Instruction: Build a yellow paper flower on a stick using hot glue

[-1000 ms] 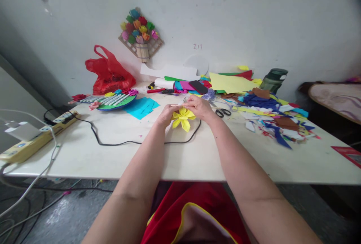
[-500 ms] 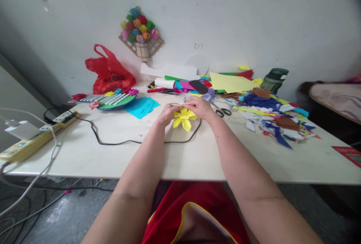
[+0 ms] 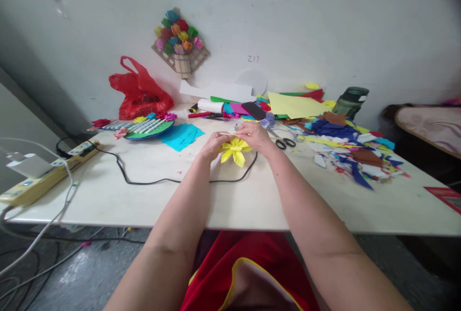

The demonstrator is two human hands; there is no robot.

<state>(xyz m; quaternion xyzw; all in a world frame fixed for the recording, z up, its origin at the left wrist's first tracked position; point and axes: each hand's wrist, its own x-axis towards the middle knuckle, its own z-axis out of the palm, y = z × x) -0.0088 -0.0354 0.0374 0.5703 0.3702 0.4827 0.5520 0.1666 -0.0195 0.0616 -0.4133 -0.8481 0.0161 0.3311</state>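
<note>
A yellow paper flower (image 3: 235, 151) with pointed petals is held between my two hands, just above the table. My left hand (image 3: 216, 144) is closed at its left side, fingers pinched near the flower's top. My right hand (image 3: 254, 137) is closed over the upper right petals, its fingertips meeting those of the left. What lies exactly under the fingertips is partly hidden. Scissors with black handles (image 3: 285, 143) lie right of my right hand, and a ball of purple yarn (image 3: 268, 120) sits just behind it.
A black cord (image 3: 158, 181) crosses the table (image 3: 248, 208) below the hands. Blue paper sheets (image 3: 182, 137) lie to the left, beyond them a red plastic bag (image 3: 139, 95). Paper scraps (image 3: 363, 157) cover the right side near a green bottle (image 3: 350, 102). A power strip (image 3: 46, 174) runs along the left edge.
Almost nothing differs. The yellow flower's petals have shifted very slightly between the hands, which stay in the same place.
</note>
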